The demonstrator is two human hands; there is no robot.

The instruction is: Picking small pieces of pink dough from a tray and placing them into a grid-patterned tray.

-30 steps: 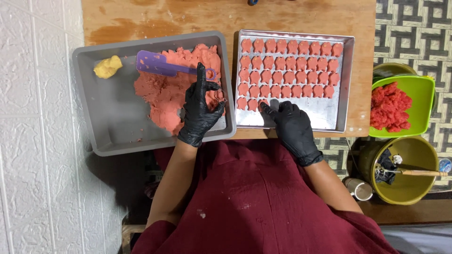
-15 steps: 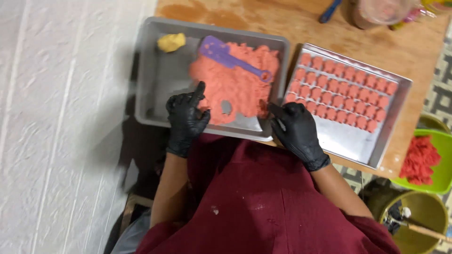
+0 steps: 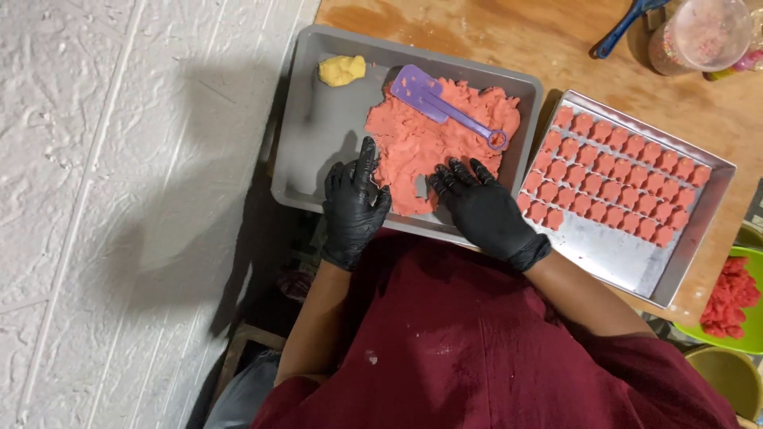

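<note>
Two black-gloved hands over a grey tray (image 3: 306,171) on the wooden counter (image 3: 509,32). Left hand (image 3: 354,202) flat at the near-left edge of the pink dough (image 3: 433,147), fingers spread, gripping nothing. Right hand (image 3: 481,206) at the dough's near edge, fingers apart, pressing. Purple spatula (image 3: 445,107) atop the dough; yellow lump (image 3: 342,70) far left. Metal tray (image 3: 620,254) of pink pieces (image 3: 616,175) right.

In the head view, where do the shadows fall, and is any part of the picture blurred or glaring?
Head view: a broad soft shadow of the person lies on the white wall left of the grey tray; the metal tray shows mild sheen, no harsh glare; both gloved hands, left hand, right hand, look sharp.
</note>
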